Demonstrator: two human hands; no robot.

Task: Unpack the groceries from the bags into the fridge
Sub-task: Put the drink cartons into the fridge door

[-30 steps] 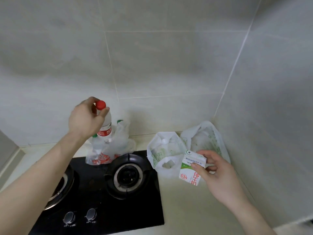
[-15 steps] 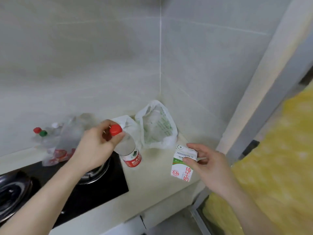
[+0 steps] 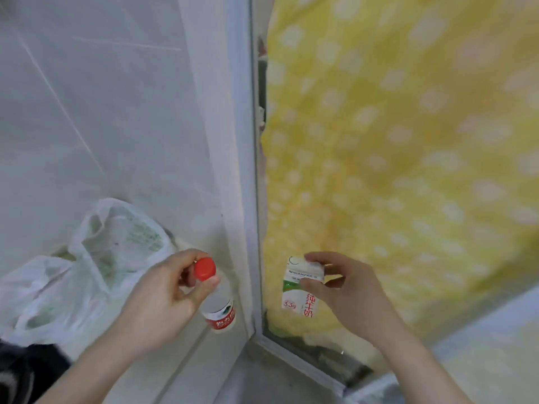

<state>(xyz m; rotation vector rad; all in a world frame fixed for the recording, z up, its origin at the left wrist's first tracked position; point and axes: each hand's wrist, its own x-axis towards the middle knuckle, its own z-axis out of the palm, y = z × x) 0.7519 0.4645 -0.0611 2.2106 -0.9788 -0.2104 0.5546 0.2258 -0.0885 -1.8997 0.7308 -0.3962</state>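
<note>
Groceries mid-transfer, none seen stored yet. Water bottle (image 3: pixel 219 309) with a red cap (image 3: pixel 205 268) is held by the neck in the left hand (image 3: pixel 163 298), thumb and fingers curled round just under the cap; bottle hangs upright, clear of any surface. Milk carton (image 3: pixel 302 284) is pinched at its top by the right hand (image 3: pixel 347 290), thumb on the near face, fingers behind. Both items are carried in the air, roughly level, either side of a white frame (image 3: pixel 248 170).

Fridge is not in view, so its state and contents cannot be told. A yellow dotted curtain (image 3: pixel 408 141) fills the right side.

Two plastic bags (image 3: pixel 96 258) are left on the counter at lower left; contents are blurred, remaining count cannot be read.

Judgement: early to middle stage. Two items are out of the bags and in transit; placement is still pending, plus whatever is left in the bags.
</note>
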